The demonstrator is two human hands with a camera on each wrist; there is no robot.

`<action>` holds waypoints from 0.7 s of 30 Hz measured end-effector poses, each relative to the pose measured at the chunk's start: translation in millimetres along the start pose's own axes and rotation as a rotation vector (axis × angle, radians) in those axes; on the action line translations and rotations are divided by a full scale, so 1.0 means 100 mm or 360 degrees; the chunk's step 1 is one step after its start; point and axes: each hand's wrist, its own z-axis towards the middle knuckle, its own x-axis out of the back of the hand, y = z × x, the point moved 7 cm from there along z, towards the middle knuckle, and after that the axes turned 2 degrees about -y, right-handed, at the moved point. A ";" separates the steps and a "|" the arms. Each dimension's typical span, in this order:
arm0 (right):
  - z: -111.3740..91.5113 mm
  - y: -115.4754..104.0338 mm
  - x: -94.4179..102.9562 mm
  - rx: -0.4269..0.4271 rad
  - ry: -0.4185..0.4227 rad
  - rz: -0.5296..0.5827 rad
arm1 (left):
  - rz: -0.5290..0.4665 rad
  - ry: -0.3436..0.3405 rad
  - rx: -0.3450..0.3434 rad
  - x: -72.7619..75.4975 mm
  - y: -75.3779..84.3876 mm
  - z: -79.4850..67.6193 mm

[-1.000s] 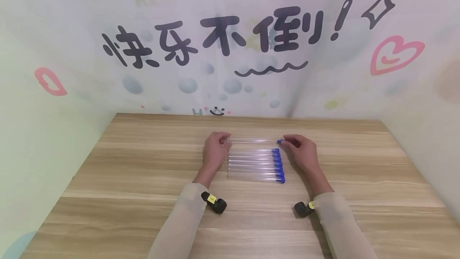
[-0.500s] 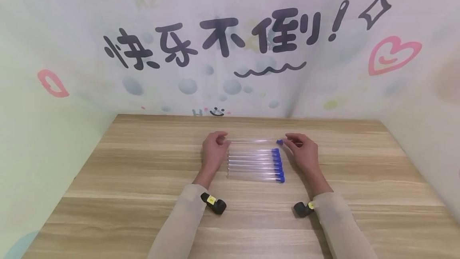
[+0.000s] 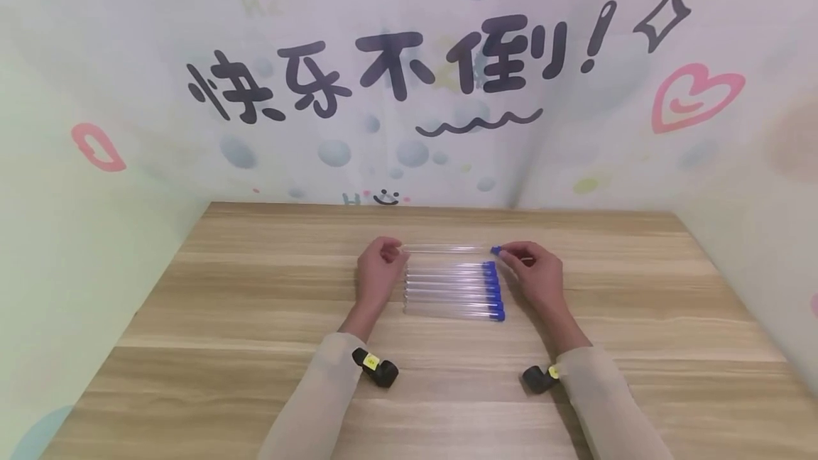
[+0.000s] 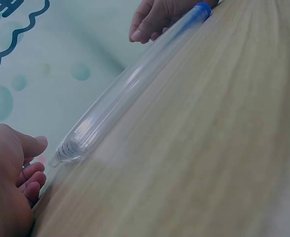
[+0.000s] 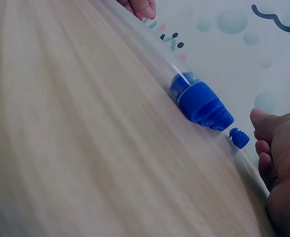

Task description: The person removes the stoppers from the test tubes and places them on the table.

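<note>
Several clear test tubes (image 3: 447,288) with blue stoppers (image 3: 493,289) lie side by side on the table, stoppers to the right. Just beyond the row lies one unstoppered test tube (image 3: 444,249). My left hand (image 3: 378,272) is at that tube's left end, thumb and fingers apart in the left wrist view, with no clear grip on it. A loose blue stopper (image 3: 495,250) lies a short gap off the tube's right end. Beside it is my right hand (image 3: 537,272); the right wrist view shows a small space between its fingertips and the stopper (image 5: 239,138).
The wooden table (image 3: 255,389) runs back to a printed cloth backdrop (image 3: 383,133). Pale walls or cloth stand to the left and right. A small black camera is worn on each wrist.
My right hand drew slightly away from the loose stopper, then came back close to it. My left hand has shifted a little to the left. The tubes look unmoved.
</note>
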 end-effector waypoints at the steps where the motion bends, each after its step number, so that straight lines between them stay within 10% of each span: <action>1: -0.01 -0.01 -0.01 0.0007 -0.0009 0.0003 | 0.0009 -0.0014 -0.0002 0.00 0.00 -0.01; 21: -0.09 -0.13 -0.09 0.0191 -0.0198 -0.0177 | 0.0151 -0.0155 -0.0200 -0.02 0.05 -0.10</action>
